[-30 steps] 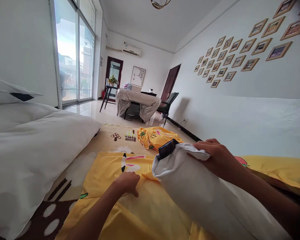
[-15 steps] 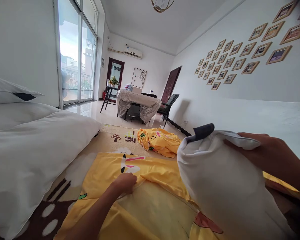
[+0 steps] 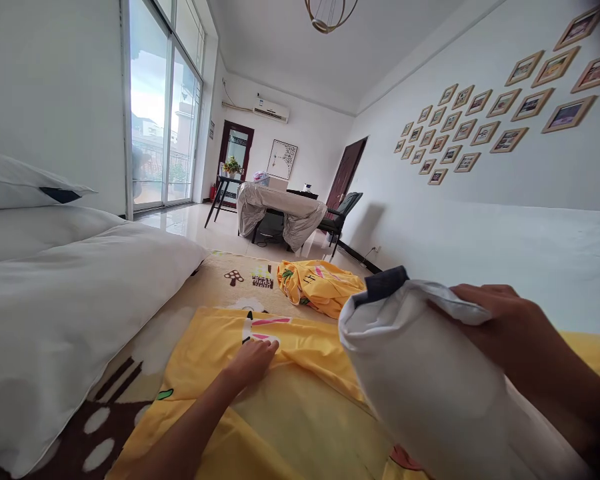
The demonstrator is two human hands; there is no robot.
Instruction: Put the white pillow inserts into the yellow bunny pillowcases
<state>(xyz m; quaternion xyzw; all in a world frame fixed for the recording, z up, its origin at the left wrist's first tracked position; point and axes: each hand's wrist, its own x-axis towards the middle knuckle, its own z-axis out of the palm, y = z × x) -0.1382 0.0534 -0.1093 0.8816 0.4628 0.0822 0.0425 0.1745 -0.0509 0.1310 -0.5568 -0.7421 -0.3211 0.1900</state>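
1. The right hand [image 3: 510, 323] was closed on a white cloth bundle [image 3: 425, 363], its fingers grasping a loose fold at the upper edge.
2. The bundle lay directly in front of the right hand and below it, slanting away toward the lower right; a dark band [image 3: 386, 283] ran along its upper left end, just left of the gripped fold.
3. The left hand [image 3: 254, 361] rested palm down on a yellow sheet [image 3: 195, 353], its fingertips at the lower part of a rabbit print [image 3: 267, 323]. Whether its fingers pinched the sheet, I could not tell.
4. The sheet spread out under the left hand and on both sides of it, with a paler stretch [image 3: 315, 420] to the hand's right, reaching toward the bundle.
5. Beyond both hands, a crumpled yellow cloth [image 3: 323, 283] lay on a patterned blanket [image 3: 225, 297], behind the sheet and apart from the left hand.
6. White bedding [image 3: 80, 300] was heaped on the left, well apart from the right hand.
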